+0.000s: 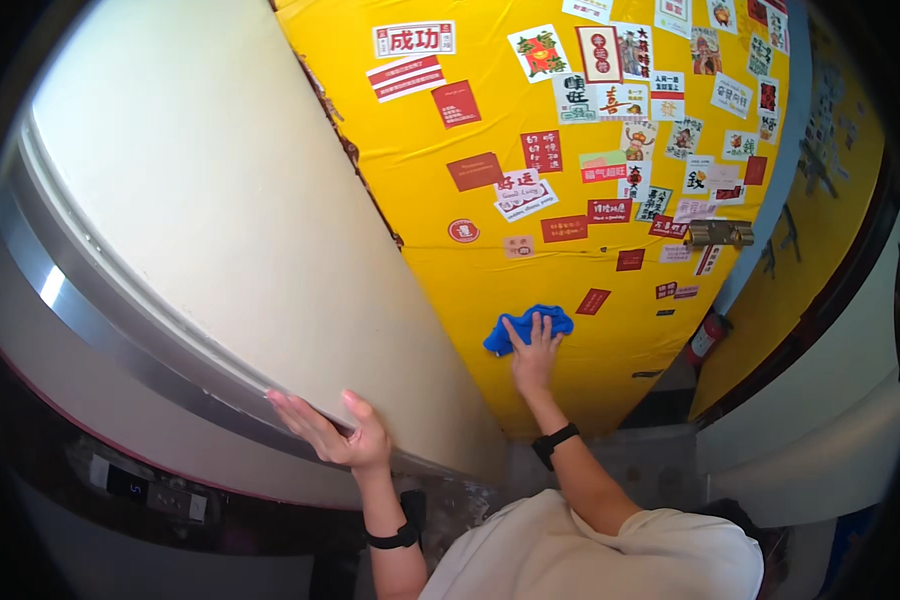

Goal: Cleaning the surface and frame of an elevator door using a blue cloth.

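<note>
Blue cloth [523,323] is lying against the yellow panel [440,290], directly under the right hand [534,357]; its long axis is running crosswise to that hand's fingers, which are spreading flat over it, unclenched; the left hand [360,446], farther left, is touching the edge of the white panel [240,250], thumb apart; whether it is gripping, I cannot tell.

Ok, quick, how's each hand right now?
Left hand: open, at the edge of the smooth cream panel.
Right hand: open over crumpled blue cloth on yellow stickered panel.
</note>
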Motion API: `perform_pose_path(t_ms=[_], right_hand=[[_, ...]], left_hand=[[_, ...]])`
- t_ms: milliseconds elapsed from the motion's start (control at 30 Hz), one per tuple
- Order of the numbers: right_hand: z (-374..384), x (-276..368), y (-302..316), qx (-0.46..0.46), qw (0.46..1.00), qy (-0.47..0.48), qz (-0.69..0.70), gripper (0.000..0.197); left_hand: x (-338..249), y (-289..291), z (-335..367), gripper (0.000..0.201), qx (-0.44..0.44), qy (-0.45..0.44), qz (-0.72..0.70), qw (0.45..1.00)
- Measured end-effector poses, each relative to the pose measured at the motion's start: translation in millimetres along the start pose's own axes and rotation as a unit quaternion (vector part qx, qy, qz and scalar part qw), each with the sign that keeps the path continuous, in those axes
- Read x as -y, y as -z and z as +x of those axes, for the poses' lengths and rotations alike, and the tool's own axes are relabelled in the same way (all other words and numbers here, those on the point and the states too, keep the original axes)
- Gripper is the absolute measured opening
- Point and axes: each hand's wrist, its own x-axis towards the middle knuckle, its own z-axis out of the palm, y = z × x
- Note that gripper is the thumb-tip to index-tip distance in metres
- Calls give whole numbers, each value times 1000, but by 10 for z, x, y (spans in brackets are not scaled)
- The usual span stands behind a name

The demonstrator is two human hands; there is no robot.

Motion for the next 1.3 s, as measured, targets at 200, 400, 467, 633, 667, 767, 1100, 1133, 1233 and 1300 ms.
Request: perform_pose_path(t_ms=[200,400,467,633,667,767,1100,1133,1233,1300], right_hand=[[-94,-705,187,-57,995,-75,-20,58],[91,-1564,697,-238,943,-231,32,51],[137,-1915,887,-255,936,-240,47,52],[383,-2002,1146,-255,928,-259,84,50],[452,-1962,1162,-266,925,-256,93,50],[767,-1465,1407,-287,928,-219,92,48],[1273,221,1238,-259,956,-115,69,62],[1271,359,1169,-231,968,-86,50,60],[1145,792,873,-147,989,5,15,59],[982,968,606,-113,993,38,2,60]], left_hand=[[20,16,0,66,-3,12,13,1000],[-33,-19,7,65,-13,22,11,1000],[-86,-18,19,65,-16,26,6,999],[-64,11,24,65,-25,33,26,999],[-54,11,21,65,-28,35,35,998],[-62,-24,6,64,-26,34,28,999],[-16,-39,1,65,-39,35,29,998],[-17,-44,-3,65,-35,34,25,998],[-5,-17,6,66,-21,18,34,999],[6,-16,-13,66,-19,17,32,999]])
